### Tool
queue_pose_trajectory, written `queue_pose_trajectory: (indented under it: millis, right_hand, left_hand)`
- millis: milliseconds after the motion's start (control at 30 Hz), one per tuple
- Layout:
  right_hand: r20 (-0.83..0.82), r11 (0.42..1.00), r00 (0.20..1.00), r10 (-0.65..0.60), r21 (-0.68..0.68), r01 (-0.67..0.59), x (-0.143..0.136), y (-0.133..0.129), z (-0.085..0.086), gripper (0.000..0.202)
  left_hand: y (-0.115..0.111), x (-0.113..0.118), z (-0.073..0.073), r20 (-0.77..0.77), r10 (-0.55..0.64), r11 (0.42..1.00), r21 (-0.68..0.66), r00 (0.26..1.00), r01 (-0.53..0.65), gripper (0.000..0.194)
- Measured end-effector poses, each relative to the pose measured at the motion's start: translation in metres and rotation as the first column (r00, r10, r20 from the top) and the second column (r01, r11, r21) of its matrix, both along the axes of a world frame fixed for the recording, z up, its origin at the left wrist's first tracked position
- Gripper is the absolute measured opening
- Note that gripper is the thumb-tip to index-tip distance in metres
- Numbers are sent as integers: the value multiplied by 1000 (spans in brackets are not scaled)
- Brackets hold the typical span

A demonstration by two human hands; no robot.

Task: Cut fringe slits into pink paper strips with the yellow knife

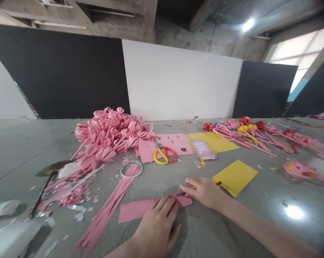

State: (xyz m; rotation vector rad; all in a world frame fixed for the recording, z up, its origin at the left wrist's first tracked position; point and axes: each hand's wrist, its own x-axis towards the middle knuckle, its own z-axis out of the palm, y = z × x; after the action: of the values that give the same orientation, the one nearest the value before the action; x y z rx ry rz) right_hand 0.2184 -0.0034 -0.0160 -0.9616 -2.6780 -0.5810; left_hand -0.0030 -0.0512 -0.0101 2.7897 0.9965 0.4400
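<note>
A folded or layered strip of pink paper lies across the work surface in front of me. My left hand presses down on its middle, fingers close together and bent over the paper. At the strip's right end, my right hand is closed around a slim yellow-and-black utility knife, mostly hidden by the fingers. The knife's dark tip is near the paper's upper edge; whether it touches is unclear. To the left lie long cut pink strips, with a roll of tape on their upper end.
Scissors with yellow and orange handles rest on pink sheets. A heap of pink paper loops stands left. A yellow card lies beside my right hand, paper flowers farther right. A white bottle lies far left.
</note>
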Motion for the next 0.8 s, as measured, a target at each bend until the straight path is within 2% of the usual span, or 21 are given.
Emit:
queue_pose_trajectory:
  millis: [433, 600, 800]
  right_hand:
    - [15, 998, 999, -49, -50, 50, 0, 1, 4, 20]
    - [-26, 996, 999, -37, -81, 35, 3, 1, 5, 20]
    - [-56, 995, 998, -27, -95, 21, 5, 1, 4, 21]
  left_hand:
    - [-2, -1, -1, 11, 17, 1000, -16, 1000, -17, 41]
    - [0, -2, -4, 38, 6, 1000, -11, 999, -5, 41]
    - [0, -2, -4, 1, 14, 1000, -14, 1000, -14, 42]
